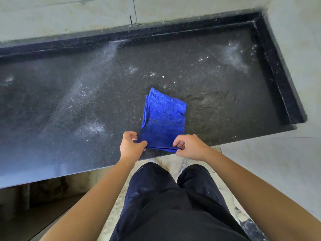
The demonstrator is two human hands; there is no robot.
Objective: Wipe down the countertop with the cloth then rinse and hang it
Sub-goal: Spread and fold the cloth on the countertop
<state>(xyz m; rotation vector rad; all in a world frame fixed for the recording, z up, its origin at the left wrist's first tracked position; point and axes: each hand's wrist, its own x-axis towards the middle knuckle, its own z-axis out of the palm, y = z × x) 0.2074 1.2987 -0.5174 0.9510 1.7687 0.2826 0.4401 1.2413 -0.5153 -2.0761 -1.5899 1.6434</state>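
Observation:
A folded blue cloth (164,117) lies on the dark speckled countertop (69,105), reaching from the middle toward the front edge. My left hand (131,145) pinches its near left corner. My right hand (188,146) pinches its near right corner. Both corners are lifted slightly off the stone at the counter's front edge. The far end of the cloth rests flat on the surface. Pale dusty streaks and white specks cover much of the countertop.
A raised black stone rim (278,72) borders the counter at the back and right, against pale tiled walls (69,14). A smeared patch (208,101) lies right of the cloth. Below are my dark trousers (173,206) and a light tiled floor.

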